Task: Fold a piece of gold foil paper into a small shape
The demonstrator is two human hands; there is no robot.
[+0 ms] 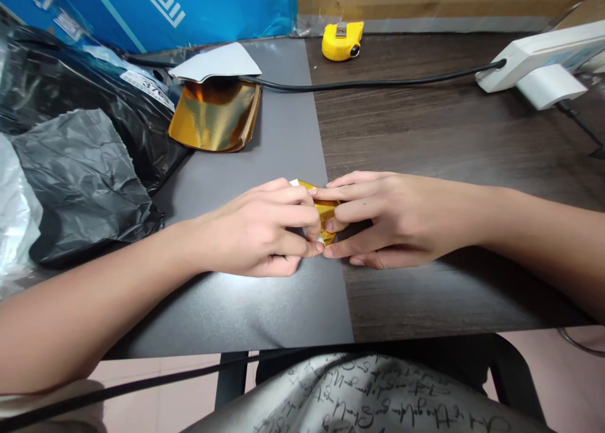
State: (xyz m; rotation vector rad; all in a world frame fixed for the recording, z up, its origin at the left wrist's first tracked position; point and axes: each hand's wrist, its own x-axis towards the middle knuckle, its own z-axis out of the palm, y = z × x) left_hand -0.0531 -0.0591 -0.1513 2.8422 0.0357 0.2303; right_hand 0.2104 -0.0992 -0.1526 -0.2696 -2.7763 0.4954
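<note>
A small piece of folded gold foil paper (326, 210) with white showing at its edges lies on the desk between my hands. My left hand (265, 228) is closed over its left side, fingers bent and pressed down, with the tips meeting at the near edge. From the right, my right hand (392, 215) grips the same piece, its fingers reaching over the gold face and along the near edge. The fingertips of both hands almost touch. Much of the paper's left part is hidden under my left fingers.
Behind my left hand sits a stack of gold foil sheets (215, 118) under a white sheet (217, 62). Black plastic bags (80, 174) fill the left side. A yellow tape measure (341, 41), a black cable (378, 85) and a white power strip (543, 51) are at the back.
</note>
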